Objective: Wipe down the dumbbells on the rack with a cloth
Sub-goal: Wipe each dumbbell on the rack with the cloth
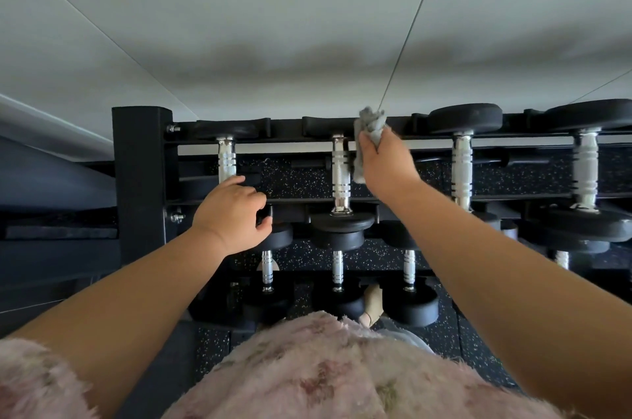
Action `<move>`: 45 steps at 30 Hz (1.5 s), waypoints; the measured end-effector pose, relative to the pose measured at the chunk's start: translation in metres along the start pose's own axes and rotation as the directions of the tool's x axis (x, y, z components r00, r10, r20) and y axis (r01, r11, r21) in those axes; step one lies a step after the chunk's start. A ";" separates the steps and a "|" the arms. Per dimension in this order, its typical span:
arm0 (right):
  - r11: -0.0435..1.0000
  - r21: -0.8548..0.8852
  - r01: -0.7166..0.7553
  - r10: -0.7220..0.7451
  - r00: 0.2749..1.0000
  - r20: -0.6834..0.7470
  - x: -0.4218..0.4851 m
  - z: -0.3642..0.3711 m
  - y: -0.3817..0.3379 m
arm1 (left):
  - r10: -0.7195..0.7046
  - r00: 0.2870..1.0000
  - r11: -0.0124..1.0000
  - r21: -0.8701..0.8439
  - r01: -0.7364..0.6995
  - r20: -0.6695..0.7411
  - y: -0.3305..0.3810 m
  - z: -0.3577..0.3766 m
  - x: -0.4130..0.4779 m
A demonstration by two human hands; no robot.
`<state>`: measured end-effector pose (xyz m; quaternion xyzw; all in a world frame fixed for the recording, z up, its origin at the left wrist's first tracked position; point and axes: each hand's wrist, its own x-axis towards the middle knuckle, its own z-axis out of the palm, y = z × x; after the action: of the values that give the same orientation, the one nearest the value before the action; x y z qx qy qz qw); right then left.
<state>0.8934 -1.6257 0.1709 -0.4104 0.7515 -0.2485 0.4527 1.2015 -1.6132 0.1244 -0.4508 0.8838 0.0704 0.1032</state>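
The person's right hand [383, 165] is holding a small grey fluffy cloth [371, 122]. The fingers are curling round it, so the cloth is sticking out in a bunch above the hand and hanging down a little beside it. The cloth is up at the far rail of the tall black metal rack [136, 162], just beside the second dumbbell [341, 172], which has a shiny silver handle and round black ends. I cannot tell if the cloth is touching it. The left hand [229, 213] is resting on the near end of the first dumbbell [226, 158], the one closest to the rack's post, with its fingers curling over the silver handle and its thumb tucking in by the black end. Two bigger dumbbells [462, 165] are lying further along the same top shelf. Three small dumbbells [337, 269] are sitting in a row on the shelf below. The floor [478, 343] under the rack is black with tiny white specks, and a pale grey wall [307, 8] is standing behind it. The person is wearing a fuzzy pink top [325, 367].
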 end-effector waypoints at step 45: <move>0.788 -0.543 0.292 -0.108 0.933 0.345 -0.085 0.004 0.011 | 0.010 0.999 1.000 -0.004 -0.010 0.033 0.003 -0.010 -0.001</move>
<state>0.9138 -1.5484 0.2015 -0.6400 0.6666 0.0122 0.3819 1.1986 -1.6129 0.1341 -0.4452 0.8842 0.0799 0.1163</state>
